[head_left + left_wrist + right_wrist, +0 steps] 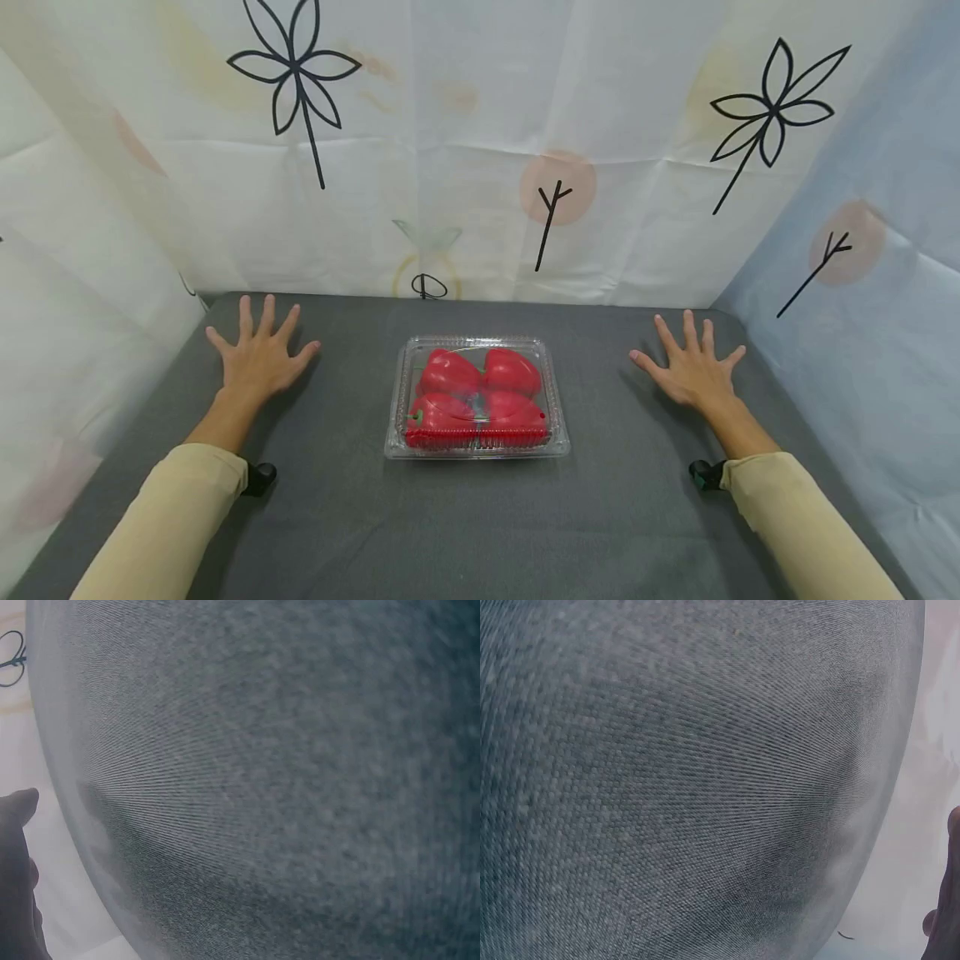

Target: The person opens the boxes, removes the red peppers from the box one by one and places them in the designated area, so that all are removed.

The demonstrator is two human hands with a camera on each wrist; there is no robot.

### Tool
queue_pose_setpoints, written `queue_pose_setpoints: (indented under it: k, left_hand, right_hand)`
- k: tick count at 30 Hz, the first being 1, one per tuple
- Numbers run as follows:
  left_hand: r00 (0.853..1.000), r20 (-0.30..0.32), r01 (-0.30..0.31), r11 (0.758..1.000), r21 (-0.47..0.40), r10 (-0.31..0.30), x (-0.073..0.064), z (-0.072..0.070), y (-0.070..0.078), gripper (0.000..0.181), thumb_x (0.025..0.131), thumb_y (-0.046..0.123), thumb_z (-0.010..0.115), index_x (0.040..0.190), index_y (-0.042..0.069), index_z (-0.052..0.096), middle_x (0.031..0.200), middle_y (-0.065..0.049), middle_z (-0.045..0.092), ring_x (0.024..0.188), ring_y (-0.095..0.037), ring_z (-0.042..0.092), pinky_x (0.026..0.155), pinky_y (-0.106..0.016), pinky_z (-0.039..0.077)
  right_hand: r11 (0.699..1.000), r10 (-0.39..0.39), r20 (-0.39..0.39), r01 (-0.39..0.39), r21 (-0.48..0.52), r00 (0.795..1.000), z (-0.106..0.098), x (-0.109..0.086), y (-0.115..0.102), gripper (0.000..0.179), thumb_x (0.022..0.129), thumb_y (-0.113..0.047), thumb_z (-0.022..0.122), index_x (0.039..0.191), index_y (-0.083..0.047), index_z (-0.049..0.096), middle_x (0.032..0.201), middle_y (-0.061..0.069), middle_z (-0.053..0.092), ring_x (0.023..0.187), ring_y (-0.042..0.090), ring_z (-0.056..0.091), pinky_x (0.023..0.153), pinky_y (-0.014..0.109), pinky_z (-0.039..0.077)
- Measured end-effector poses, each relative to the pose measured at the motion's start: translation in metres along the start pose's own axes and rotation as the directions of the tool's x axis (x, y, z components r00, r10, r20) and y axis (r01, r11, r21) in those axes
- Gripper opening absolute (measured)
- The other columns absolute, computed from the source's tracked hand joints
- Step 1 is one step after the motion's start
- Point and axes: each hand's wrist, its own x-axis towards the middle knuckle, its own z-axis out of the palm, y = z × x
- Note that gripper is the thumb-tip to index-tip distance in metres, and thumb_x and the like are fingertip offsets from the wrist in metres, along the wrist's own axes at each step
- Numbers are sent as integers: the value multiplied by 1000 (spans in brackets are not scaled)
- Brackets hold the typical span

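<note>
A clear plastic clamshell box (480,454) lies closed on the grey cloth-covered table, midway between the hands in the head view. Inside it are several red bell peppers (448,372), one showing a green stem. To the left of the box, the left hand (260,362) is spread palm down with its fingers apart, holding nothing. On the other side, the right hand (693,371) has its fingers splayed too and grips nothing. Neither hand touches the box. The wrist views show mostly grey cloth, with part of the left hand (16,877) and right hand (946,900) at the edges.
The grey table (480,533) ends at a white patterned curtain (480,150) behind it. More curtain hangs close along the left and right sides. A black wrist device (258,479) sits under the left sleeve, another device (707,475) by the right.
</note>
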Motion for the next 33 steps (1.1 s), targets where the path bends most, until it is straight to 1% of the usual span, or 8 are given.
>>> queue_pose_setpoints:
  k: [6, 14, 18, 22, 26, 33]
  left_hand:
    - [1000, 2, 1, 1000, 13, -1, 1, 1, -1, 79, 100, 62, 38, 158, 11, 21, 163, -24, -1, 145, -43, -24, 95, -81, -15]
    - [1000, 5, -5, 1000, 16, 5, -1, -1, 1, 79, 100, 62, 37, 158, 12, 21, 163, -24, -2, 145, -43, -25, 95, -81, -15]
    - [1000, -1, -11, 1000, 19, 11, -2, -3, 2, 79, 100, 62, 37, 158, 11, 22, 163, -24, 0, 145, -43, -25, 96, -81, -14]
    - [1000, -21, -18, 1000, 25, 18, -5, -5, 4, 78, 100, 62, 38, 158, 12, 24, 163, -24, 3, 146, -44, -22, 96, -81, -13]
    - [999, -42, -32, 999, 29, 33, -9, -8, 7, 77, 99, 61, 40, 157, 12, 25, 163, -24, 6, 147, -46, -17, 96, -82, -12]
    - [994, -77, -69, 997, 26, 71, -21, -14, 17, 73, 100, 56, 46, 156, 13, 30, 163, -24, 10, 148, -44, -14, 97, -82, -11]
  right_hand:
    - [1000, -2, -10, 2, 2, 1000, -3, -2, -1, 94, 92, -78, 30, 161, -18, 8, 162, 27, -9, 144, 55, -10, 91, 84, -15]
    - [1000, -30, -10, 30, -9, 1000, -7, -6, -5, 91, 93, -76, 32, 161, -19, 8, 162, 25, -10, 144, 55, -8, 91, 84, -13]
    - [999, -40, -14, 40, -14, 999, -10, -8, -8, 91, 93, -76, 33, 161, -20, 7, 162, 24, -11, 145, 54, -8, 92, 83, -15]
    - [999, -47, -23, 46, -25, 999, -10, -9, -11, 92, 92, -77, 32, 161, -21, 7, 163, 23, -9, 145, 53, -8, 93, 82, -16]
    - [997, -62, -31, 60, -45, 998, -13, -13, -19, 93, 92, -77, 34, 161, -21, 10, 163, 23, -7, 146, 53, -5, 95, 82, -15]
    - [989, -127, -46, 123, -82, 991, -19, -22, -34, 88, 93, -74, 37, 161, -23, 11, 164, 21, -4, 147, 51, -2, 96, 82, -11]
